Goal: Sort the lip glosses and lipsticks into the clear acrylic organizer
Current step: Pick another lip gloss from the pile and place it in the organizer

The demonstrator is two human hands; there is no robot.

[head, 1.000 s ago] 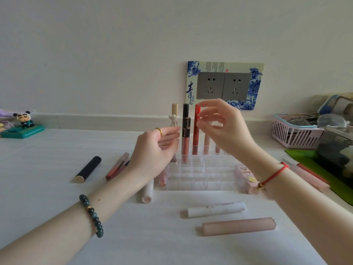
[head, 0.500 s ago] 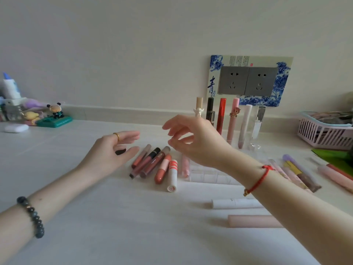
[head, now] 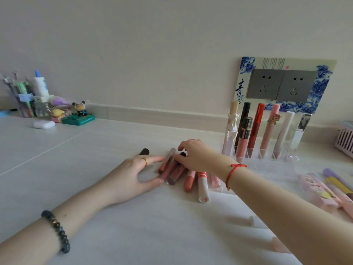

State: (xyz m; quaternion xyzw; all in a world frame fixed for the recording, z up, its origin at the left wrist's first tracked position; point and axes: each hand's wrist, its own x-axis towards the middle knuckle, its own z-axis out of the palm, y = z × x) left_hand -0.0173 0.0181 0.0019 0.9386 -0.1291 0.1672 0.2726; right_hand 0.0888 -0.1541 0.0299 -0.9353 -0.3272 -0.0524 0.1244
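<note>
A clear acrylic organizer (head: 267, 165) stands at the right by the wall, with several tall glosses upright in its back row, among them a red one (head: 256, 127). A heap of lip glosses (head: 175, 173) lies on the white table left of it, beside a white tube with orange stripes (head: 202, 186). My left hand (head: 133, 175) rests flat at the heap's left side, thumb and a fingertip touching the tubes. My right hand (head: 198, 155) reaches over the heap, fingertips on a dark-capped gloss (head: 179, 155); no tube is lifted.
A black tube (head: 144, 151) lies behind my left hand. More pink, yellow and purple tubes (head: 332, 188) lie at the right. A pink basket (head: 345, 140) sits at the right edge. Figurines (head: 78, 113), a pen holder and a white case (head: 43, 124) stand far left.
The view swung left. Both hands left the organizer and came down onto the heap of glosses to its left; my right hand now touches a dark-capped gloss.
</note>
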